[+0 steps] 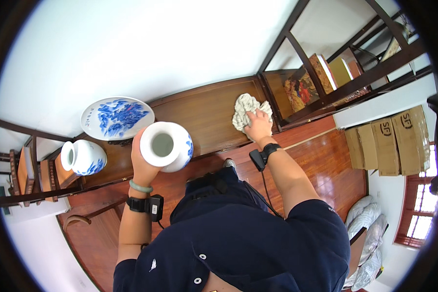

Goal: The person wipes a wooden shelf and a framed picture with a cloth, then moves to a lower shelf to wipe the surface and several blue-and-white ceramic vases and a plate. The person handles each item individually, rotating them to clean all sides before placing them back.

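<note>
My left hand grips a blue-and-white porcelain vase by its side, its open mouth facing up at me. The vase is in front of the shelf's front edge; I cannot tell whether it touches it. At the right end of the wooden shelf, my right hand presses on a crumpled off-white cloth, fingers spread over it. A second blue-and-white vase stands to the left. Behind the held vase, a painted porcelain plate leans on a dark stand near the white wall.
Dark wooden lattice uprights bound the shelf at right, with books beyond. More books stand at far left. Cardboard boxes and plastic-wrapped bundles lie at right. A curved wooden chair part shows at lower left.
</note>
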Available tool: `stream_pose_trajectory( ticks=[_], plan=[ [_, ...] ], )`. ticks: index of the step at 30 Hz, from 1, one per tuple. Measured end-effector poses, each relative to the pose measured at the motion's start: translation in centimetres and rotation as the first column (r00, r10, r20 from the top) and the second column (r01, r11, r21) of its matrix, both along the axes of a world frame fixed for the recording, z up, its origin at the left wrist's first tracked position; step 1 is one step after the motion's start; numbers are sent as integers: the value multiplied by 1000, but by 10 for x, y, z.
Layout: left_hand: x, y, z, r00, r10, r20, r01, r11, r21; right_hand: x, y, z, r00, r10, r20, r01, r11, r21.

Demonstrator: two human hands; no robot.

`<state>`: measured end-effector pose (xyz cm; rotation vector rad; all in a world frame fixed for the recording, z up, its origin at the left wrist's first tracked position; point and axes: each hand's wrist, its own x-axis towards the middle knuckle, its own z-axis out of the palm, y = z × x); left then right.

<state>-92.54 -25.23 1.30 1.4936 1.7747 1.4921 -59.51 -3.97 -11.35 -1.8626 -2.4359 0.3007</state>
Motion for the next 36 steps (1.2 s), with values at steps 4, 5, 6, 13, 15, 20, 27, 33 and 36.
stream_pose_trajectory(
  ticks=[4, 5, 6, 13, 15, 20, 27, 33, 36],
  plan=[
    [21, 46, -8, 998, -50, 47, 46, 996, 78, 15, -25, -2, 971, 235, -48, -236, 971, -21],
    [25, 59, -11, 994, -73, 87, 64, 993, 102, 21, -30, -2, 957, 274, -98, -278, 960, -28],
    [29, 71, -14, 989, -94, 115, 81, 989, 120, 25, -33, 0, 952, 245, -181, -262, 962, -81],
    [71, 147, -35, 992, -128, 9, 125, 984, 127, 35, -23, 52, 405, -273, -873, 69, 961, -268],
    [86, 161, -38, 988, -150, 43, 144, 983, 116, 31, -17, 80, 163, -241, -957, 99, 969, -227],
    [118, 182, -39, 959, -218, 180, 205, 975, 92, 15, -12, 139, 12, -77, -997, 11, 997, -77],
    [117, 203, -34, 964, -232, 130, 231, 973, 24, -24, 1, 162, 779, 120, -616, -74, 992, 99],
    [107, 202, -34, 928, -314, 200, 309, 949, 60, -60, 60, 176, 908, 125, -400, -161, 985, -58],
    [105, 205, -37, 907, -335, 254, 339, 940, 31, -74, 82, 184, 870, 434, -232, -436, 899, 47]
  ],
)
